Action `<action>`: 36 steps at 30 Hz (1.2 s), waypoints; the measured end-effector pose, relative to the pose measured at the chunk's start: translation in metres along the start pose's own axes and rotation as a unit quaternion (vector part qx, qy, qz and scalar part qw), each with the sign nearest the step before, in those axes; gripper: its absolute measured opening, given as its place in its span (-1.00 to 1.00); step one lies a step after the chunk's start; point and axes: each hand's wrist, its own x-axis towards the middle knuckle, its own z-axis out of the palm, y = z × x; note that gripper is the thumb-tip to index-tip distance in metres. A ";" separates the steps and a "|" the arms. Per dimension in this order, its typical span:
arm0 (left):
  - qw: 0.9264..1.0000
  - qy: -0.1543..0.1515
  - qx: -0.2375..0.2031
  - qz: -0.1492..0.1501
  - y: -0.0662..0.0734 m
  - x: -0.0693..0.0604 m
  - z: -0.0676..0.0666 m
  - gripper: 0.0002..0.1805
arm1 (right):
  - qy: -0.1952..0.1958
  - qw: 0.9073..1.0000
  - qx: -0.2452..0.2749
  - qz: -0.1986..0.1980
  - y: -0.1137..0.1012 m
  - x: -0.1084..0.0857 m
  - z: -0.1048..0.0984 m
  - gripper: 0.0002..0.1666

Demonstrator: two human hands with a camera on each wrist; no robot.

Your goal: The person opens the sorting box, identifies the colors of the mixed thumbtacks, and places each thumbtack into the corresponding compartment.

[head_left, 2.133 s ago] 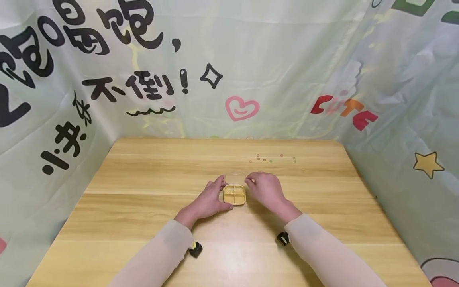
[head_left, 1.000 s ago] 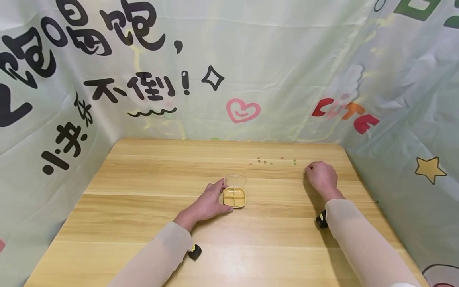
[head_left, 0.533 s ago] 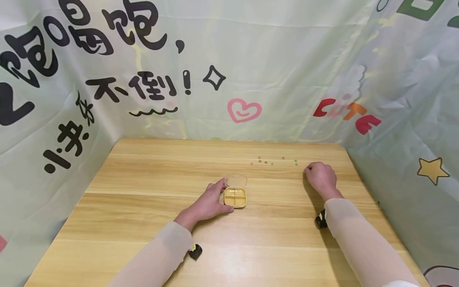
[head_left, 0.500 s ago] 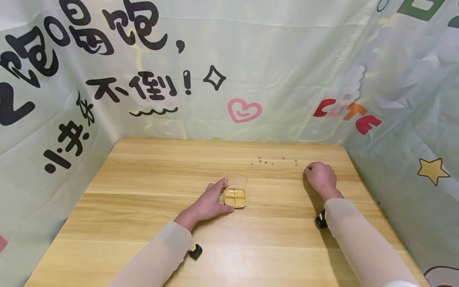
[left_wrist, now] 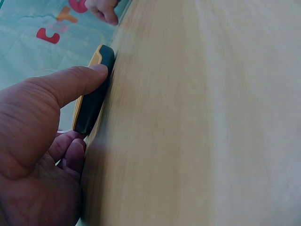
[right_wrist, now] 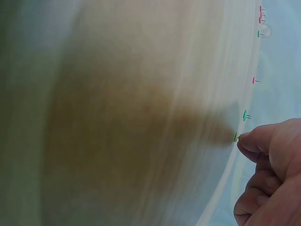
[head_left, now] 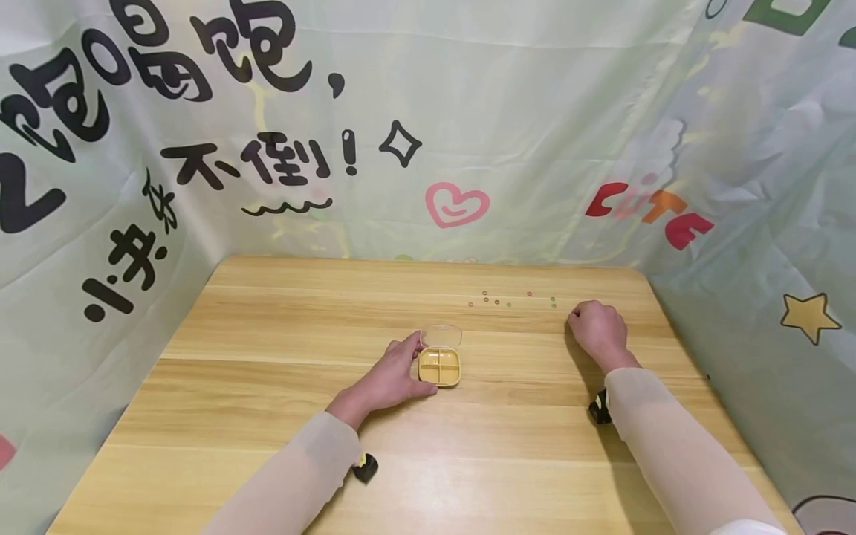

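Observation:
In the head view my left hand [head_left: 384, 379] grips the left side of a small yellow pill box [head_left: 450, 371], thumb at its near edge. The box has several compartments, and faint pale specks show in the far left one. Its clear lid [head_left: 441, 336] is folded back. In the left wrist view the thumb lies along the box's dark side [left_wrist: 92, 108]. My right hand [head_left: 597, 327] is low over the far right of the table. Its thumb and forefinger pinch a tiny yellow-green ring-shaped stud [right_wrist: 235, 137], seen edge-on in the right wrist view; the fingers hide it in the head view.
Several tiny ring-shaped studs, red and green, lie near the far edge; a green one [head_left: 553, 299] is closest to my right hand. In the right wrist view thin pins stick out from them. Printed cloth [head_left: 535, 134] walls the wooden table [head_left: 301, 312] at the back and sides.
My right hand has moved from beside the pill box to the far right, then stayed there. The pale stud there is now at its fingertips. My left hand has kept its grip on the box.

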 end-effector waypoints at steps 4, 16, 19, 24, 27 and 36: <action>1.000 0.001 -0.001 -0.002 0.000 0.000 0.001 -0.05 | 0.003 1.000 -0.003 -0.002 0.000 -0.001 0.000 -0.64; 1.000 0.001 -0.001 -0.002 0.000 0.000 0.000 -0.04 | 0.059 0.997 0.037 -0.022 -0.025 -0.015 -0.005 -0.61; 1.000 0.001 0.001 -0.001 0.000 0.000 0.000 -0.03 | 0.075 0.994 0.069 -0.025 -0.038 -0.023 -0.003 -0.61; 1.000 -0.001 -0.001 -0.006 0.000 0.000 0.000 0.08 | 0.086 0.989 0.114 -0.026 -0.060 -0.038 0.006 -0.63; 1.000 -0.002 0.000 -0.010 0.001 0.000 0.000 0.14 | 0.100 0.986 0.127 -0.031 -0.073 -0.046 0.011 -0.66; 1.000 -0.002 0.005 -0.008 -0.001 0.000 0.001 0.11 | 0.089 0.973 0.210 -0.023 -0.105 -0.067 0.027 -0.73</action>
